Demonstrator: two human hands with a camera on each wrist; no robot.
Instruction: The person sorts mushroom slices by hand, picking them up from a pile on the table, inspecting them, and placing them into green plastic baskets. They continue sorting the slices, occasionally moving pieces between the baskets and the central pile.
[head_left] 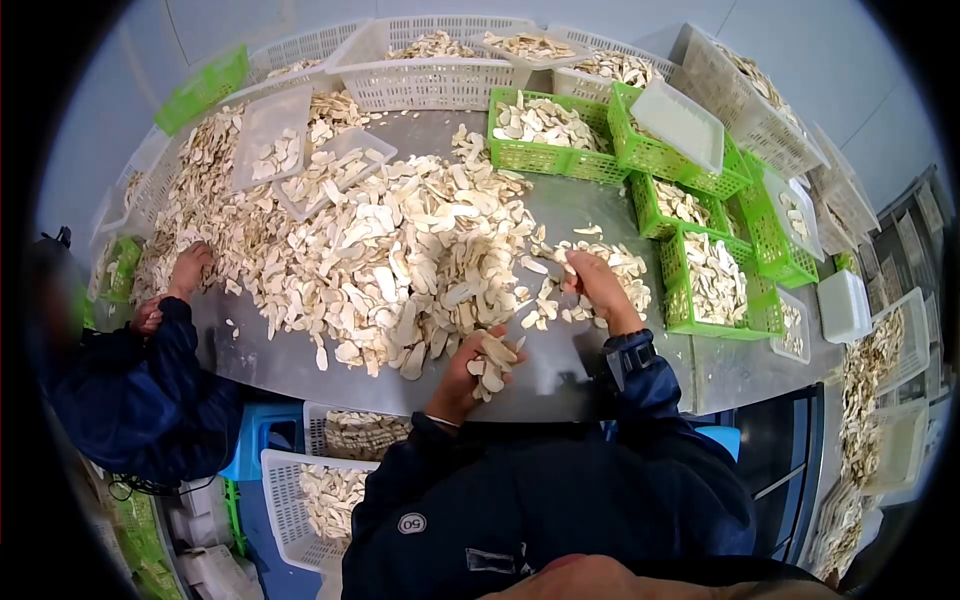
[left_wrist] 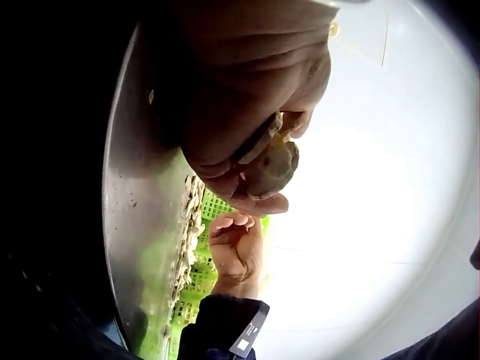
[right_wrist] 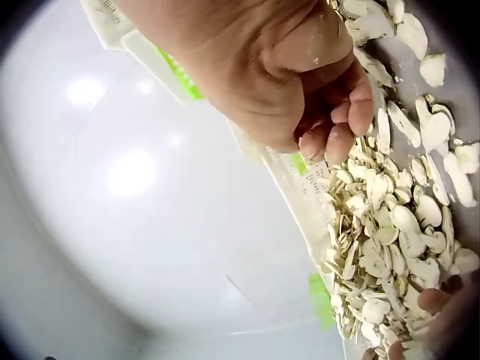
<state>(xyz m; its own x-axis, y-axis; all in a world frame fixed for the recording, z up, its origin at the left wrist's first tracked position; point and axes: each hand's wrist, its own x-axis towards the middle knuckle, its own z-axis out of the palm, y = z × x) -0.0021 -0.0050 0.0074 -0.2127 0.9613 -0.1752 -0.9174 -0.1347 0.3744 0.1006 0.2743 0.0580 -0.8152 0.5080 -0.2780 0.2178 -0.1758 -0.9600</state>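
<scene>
My left hand (head_left: 458, 378) holds a small handful of dried mushroom slices (head_left: 492, 366) over the front edge of the metal table. In the left wrist view, the curled fingers partly cover a pale slice (left_wrist: 274, 171). My right hand (head_left: 598, 285) is above a smaller spread of slices (head_left: 632, 266), to the right of the big heap of mushroom slices (head_left: 370, 240). The right wrist view shows its fingers (right_wrist: 341, 141) curled towards the palm, with no slice visible between them.
Green baskets (head_left: 725, 280) of slices line the table's right side. White crates (head_left: 430, 85) stand along the back. Clear trays (head_left: 270, 140) lie on the heap. At the left, another person's hand (head_left: 190, 268) touches the heap. A white crate (head_left: 285, 510) sits below the table edge.
</scene>
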